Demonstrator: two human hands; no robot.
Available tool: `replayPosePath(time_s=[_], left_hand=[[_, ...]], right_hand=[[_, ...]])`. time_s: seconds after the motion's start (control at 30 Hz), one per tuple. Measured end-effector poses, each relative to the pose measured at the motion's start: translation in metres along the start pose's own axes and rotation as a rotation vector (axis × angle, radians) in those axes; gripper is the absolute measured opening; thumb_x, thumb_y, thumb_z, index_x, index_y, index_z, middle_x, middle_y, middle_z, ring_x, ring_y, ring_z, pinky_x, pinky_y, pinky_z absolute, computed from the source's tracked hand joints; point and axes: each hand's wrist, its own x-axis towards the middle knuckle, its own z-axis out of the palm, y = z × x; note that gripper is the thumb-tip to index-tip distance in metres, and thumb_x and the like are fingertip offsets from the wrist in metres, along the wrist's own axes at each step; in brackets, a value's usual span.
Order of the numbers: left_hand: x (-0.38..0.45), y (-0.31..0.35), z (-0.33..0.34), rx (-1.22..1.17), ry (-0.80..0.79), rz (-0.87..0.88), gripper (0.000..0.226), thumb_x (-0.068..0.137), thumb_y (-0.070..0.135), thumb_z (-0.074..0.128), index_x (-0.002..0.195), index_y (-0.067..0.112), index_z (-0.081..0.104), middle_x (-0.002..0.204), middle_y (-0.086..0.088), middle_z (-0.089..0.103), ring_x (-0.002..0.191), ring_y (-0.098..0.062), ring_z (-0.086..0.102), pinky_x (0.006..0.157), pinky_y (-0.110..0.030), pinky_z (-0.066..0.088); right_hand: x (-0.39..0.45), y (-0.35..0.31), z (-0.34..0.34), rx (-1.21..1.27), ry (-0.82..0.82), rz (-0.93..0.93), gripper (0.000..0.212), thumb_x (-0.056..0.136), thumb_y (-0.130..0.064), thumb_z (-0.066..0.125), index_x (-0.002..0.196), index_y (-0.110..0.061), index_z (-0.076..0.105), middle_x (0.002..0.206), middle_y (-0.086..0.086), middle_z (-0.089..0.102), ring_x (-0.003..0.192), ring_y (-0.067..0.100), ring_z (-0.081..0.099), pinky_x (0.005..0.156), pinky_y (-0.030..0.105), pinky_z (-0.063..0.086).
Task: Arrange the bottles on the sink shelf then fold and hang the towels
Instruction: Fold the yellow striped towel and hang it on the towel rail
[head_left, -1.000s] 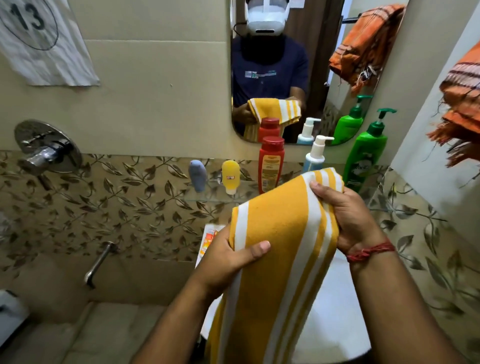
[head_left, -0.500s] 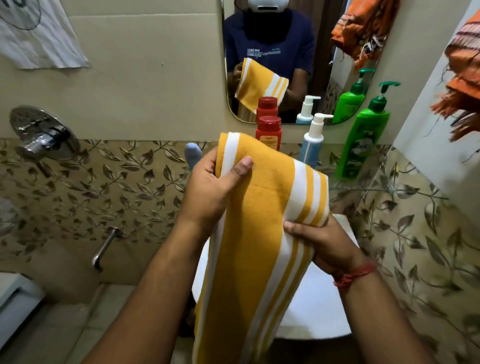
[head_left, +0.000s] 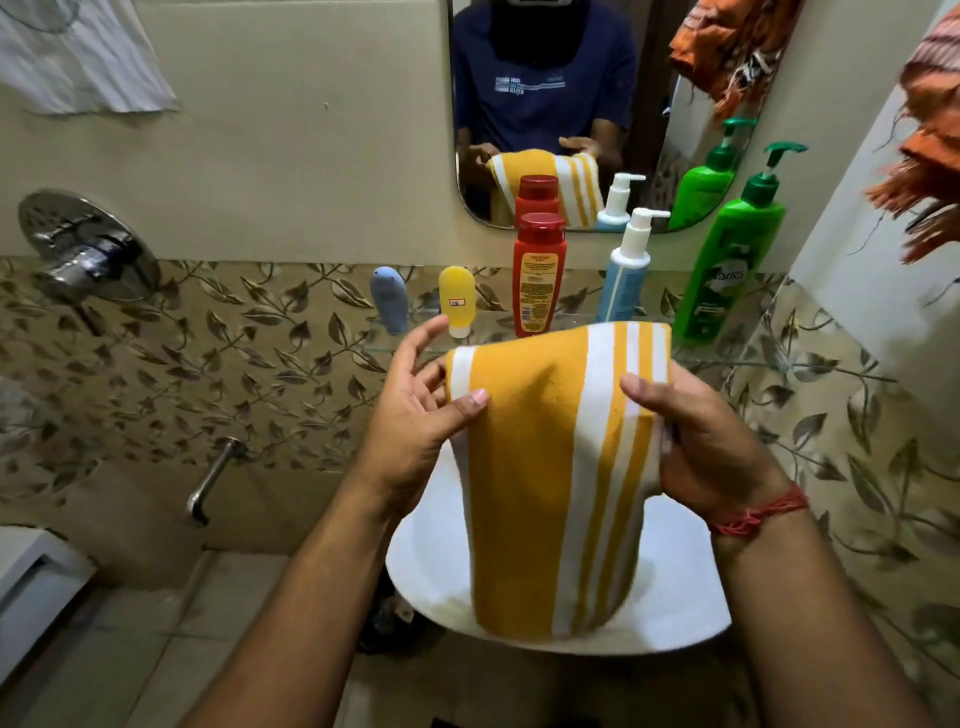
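Both hands hold a folded yellow-striped towel (head_left: 550, 467) above the white sink (head_left: 670, 597) at frame center: left hand (head_left: 415, 415) pinching its edge, right hand (head_left: 711, 447) fingers clamped on its side.

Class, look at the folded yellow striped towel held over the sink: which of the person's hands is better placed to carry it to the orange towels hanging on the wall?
The right hand. It grips the towel and is nearer the orange towels; the left hand only pinches the far edge.
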Motion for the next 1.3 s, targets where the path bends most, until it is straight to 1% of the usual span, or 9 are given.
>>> replayPosePath(time_s=[0.13, 0.37, 0.47, 0.57, 0.67, 0.8, 0.97, 1.13, 1.3], left_hand=[[0.000, 0.004, 0.011, -0.024, -0.060, 0.075, 0.077, 0.079, -0.003, 0.074, 0.138, 0.039, 0.048, 0.140, -0.014, 0.057, 0.126, -0.027, 0.059, 0.101, -0.044, 0.051], [-0.002, 0.000, 0.011, -0.017, -0.096, -0.015, 0.083, 0.077, 0.006, 0.070, 0.146, 0.040, 0.038, 0.144, 0.004, 0.048, 0.118, -0.012, 0.063, 0.090, -0.032, 0.056], [0.000, 0.000, 0.009, 0.015, -0.041, -0.018, 0.086, 0.075, 0.008, 0.074, 0.146, 0.039, 0.037, 0.146, -0.007, 0.047, 0.124, -0.023, 0.058, 0.098, -0.044, 0.054], [0.000, 0.001, 0.013, 0.152, 0.062, 0.003, 0.082, 0.078, 0.009, 0.079, 0.144, 0.036, 0.038, 0.141, -0.006, 0.049, 0.124, -0.022, 0.056, 0.099, -0.040, 0.054], [0.000, -0.001, 0.020, 0.355, 0.218, 0.025, 0.065, 0.081, 0.021, 0.081, 0.133, 0.036, 0.044, 0.141, -0.002, 0.048, 0.126, -0.023, 0.052, 0.103, -0.047, 0.050], [-0.002, 0.003, 0.027, 0.666, 0.315, 0.055, 0.055, 0.084, 0.029, 0.078, 0.127, 0.030, 0.044, 0.141, -0.002, 0.038, 0.119, -0.014, 0.043, 0.095, -0.029, 0.041], [-0.003, 0.018, 0.024, 0.878, 0.295, 0.006, 0.053, 0.084, 0.034, 0.077, 0.125, 0.024, 0.046, 0.137, -0.003, 0.031, 0.110, -0.014, 0.041, 0.089, -0.027, 0.039], [-0.005, 0.031, 0.028, 0.778, 0.178, -0.003, 0.048, 0.082, 0.030, 0.080, 0.121, 0.030, 0.053, 0.133, 0.000, 0.036, 0.107, -0.016, 0.047, 0.088, -0.027, 0.044], [-0.009, 0.027, 0.034, 0.505, 0.071, -0.020, 0.060, 0.063, 0.014, 0.083, 0.112, 0.041, 0.063, 0.137, 0.002, 0.048, 0.129, -0.029, 0.050, 0.102, -0.050, 0.050]], right_hand=[[-0.002, 0.003, -0.006, -0.156, 0.015, 0.014, 0.067, 0.073, 0.006, 0.072, 0.133, -0.014, 0.050, 0.115, 0.010, 0.073, 0.102, 0.025, 0.071, 0.082, 0.036, 0.061], [0.002, 0.008, 0.006, -0.060, 0.133, 0.008, 0.054, 0.075, -0.005, 0.065, 0.128, -0.010, 0.056, 0.112, 0.014, 0.073, 0.099, 0.029, 0.071, 0.079, 0.040, 0.061], [0.001, 0.005, 0.008, -0.018, 0.157, 0.047, 0.054, 0.075, -0.009, 0.066, 0.128, -0.005, 0.056, 0.110, 0.017, 0.073, 0.095, 0.030, 0.073, 0.077, 0.040, 0.062], [-0.002, 0.002, 0.004, 0.073, 0.179, 0.148, 0.042, 0.087, -0.008, 0.062, 0.128, -0.001, 0.056, 0.111, 0.021, 0.072, 0.091, 0.031, 0.073, 0.078, 0.043, 0.062], [-0.006, 0.000, 0.000, 0.104, 0.164, 0.210, 0.060, 0.085, -0.012, 0.065, 0.141, 0.000, 0.046, 0.119, 0.018, 0.068, 0.093, 0.027, 0.072, 0.075, 0.040, 0.063], [-0.011, 0.005, -0.004, -0.086, 0.156, 0.199, 0.086, 0.077, 0.003, 0.068, 0.150, -0.020, 0.032, 0.131, 0.024, 0.059, 0.096, 0.029, 0.071, 0.066, 0.036, 0.063], [-0.017, 0.008, 0.002, -0.498, 0.131, 0.065, 0.088, 0.076, 0.013, 0.072, 0.147, -0.028, 0.038, 0.122, 0.006, 0.060, 0.108, 0.034, 0.065, 0.091, 0.048, 0.057], [-0.017, 0.004, 0.001, -0.927, 0.258, -0.133, 0.086, 0.080, -0.017, 0.079, 0.144, -0.046, 0.030, 0.142, 0.005, 0.051, 0.127, 0.027, 0.053, 0.102, 0.051, 0.049], [-0.022, -0.004, -0.006, -0.700, 0.277, -0.170, 0.078, 0.081, -0.018, 0.076, 0.140, -0.048, 0.033, 0.139, 0.008, 0.054, 0.124, 0.030, 0.056, 0.101, 0.055, 0.048]])
